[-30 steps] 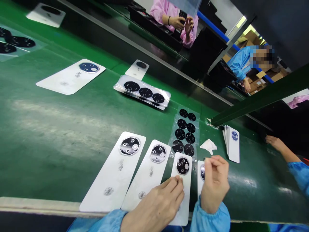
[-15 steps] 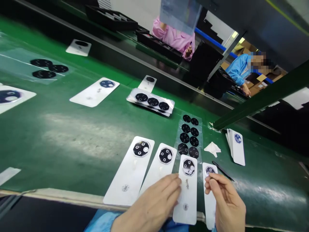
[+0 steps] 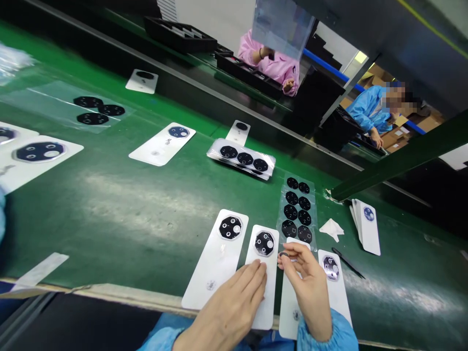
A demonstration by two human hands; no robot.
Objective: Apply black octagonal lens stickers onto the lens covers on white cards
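Observation:
Several white phone back panels lie in a row at the bench's front edge, each with a dark octagonal camera area. My left hand [image 3: 230, 304] rests flat, fingers stretched out, its fingertips on the second panel [image 3: 263, 282] from the left. Over the third panel [image 3: 289, 307], my right hand [image 3: 305, 280] pinches a small dark piece [image 3: 284, 254] between thumb and fingers; that panel's camera area is hidden behind the hand. To the left is the first panel [image 3: 215, 263], and to the right the fourth panel [image 3: 338, 295].
Behind the row lies a clear sheet of black octagonal stickers [image 3: 298, 207]. Black tweezers [image 3: 347, 263], a crumpled white cloth [image 3: 332, 229] and a panel stack [image 3: 367, 226] are at right. A sticker stack [image 3: 241, 158] stands farther back. Two co-workers sit across the bench.
My right hand has moved left from the fourth panel to the third. My left hand's fingertips have gone from the third panel's edge onto the second. The view has swung left.

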